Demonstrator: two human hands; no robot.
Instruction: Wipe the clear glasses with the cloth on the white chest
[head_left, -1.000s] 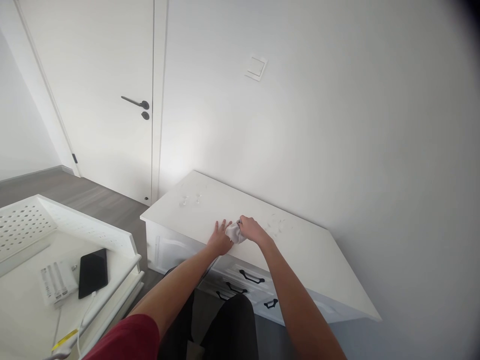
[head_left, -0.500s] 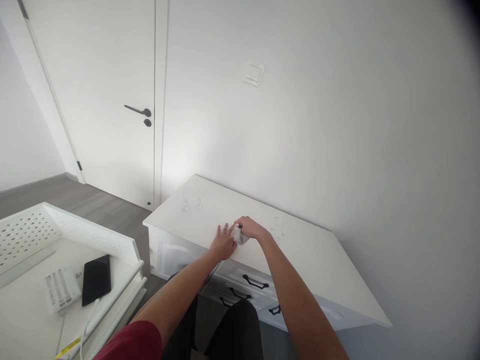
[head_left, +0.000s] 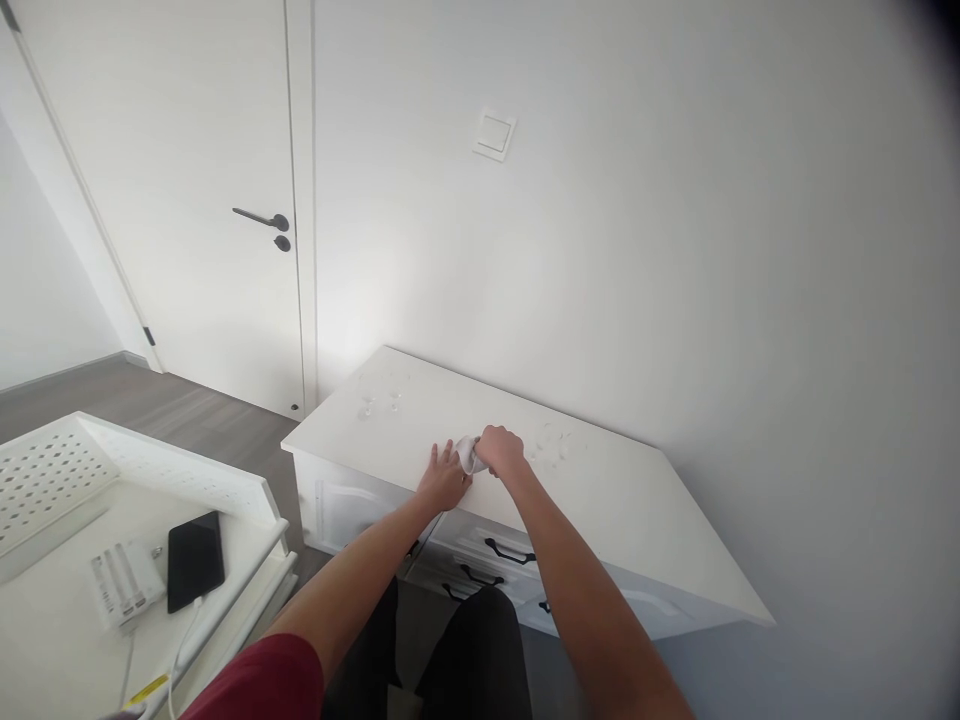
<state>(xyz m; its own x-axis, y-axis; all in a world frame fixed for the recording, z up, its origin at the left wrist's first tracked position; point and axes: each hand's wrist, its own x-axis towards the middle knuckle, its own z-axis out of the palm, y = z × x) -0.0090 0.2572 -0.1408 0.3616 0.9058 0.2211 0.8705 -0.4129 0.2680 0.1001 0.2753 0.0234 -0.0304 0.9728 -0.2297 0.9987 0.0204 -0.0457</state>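
A pale wall (head_left: pixel 637 220) is rising behind a white drawer cabinet (head_left: pixel 349 505), whose top is forming the surface (head_left: pixel 637 510). Near its front edge the person's left hand (head_left: pixel 444 483) is lying palm down, fingers spread. The right hand (head_left: pixel 501 450) is clenching a white cloth (head_left: pixel 466 456), which is bulging from the fist toward the left hand, between the two; whether the left hand is touching it cannot be told.

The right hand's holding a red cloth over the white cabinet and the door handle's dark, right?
Not quite: the head view shows the cloth is white, not red. The right hand holds it over the white cabinet, and the door handle is dark.
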